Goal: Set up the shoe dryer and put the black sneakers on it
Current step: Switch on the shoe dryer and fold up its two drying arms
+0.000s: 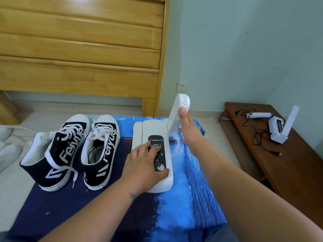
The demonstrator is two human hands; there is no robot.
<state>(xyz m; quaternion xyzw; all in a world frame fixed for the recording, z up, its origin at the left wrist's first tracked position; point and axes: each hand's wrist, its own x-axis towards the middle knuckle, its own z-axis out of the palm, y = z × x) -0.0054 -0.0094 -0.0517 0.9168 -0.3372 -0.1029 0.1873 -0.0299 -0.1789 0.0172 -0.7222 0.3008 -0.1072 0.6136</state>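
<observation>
Head camera looks down on a blue mat point(192, 198) and the setup is only partly done: the white shoe dryer point(155, 154) lies flat at the centre of the frame, its display lit, and one drying arm point(176, 112) on its right side is swung up, leaning toward the upper middle of the picture. The other arm, along the dryer's left edge, looks folded down, so I judge it has yet to be raised. Both black sneakers point(70, 151) stand side by side at centre left, just beside the dryer and not on it, so loading them is all still to come. Left hand point(148, 165) rests on the dryer body, fingers spread loosely across the dark control panel, thumb along the near right edge, steadying it. Right hand point(187, 130) reaches forward with fingers straight, relaxed, touching the raised arm's side without curling round it.
</observation>
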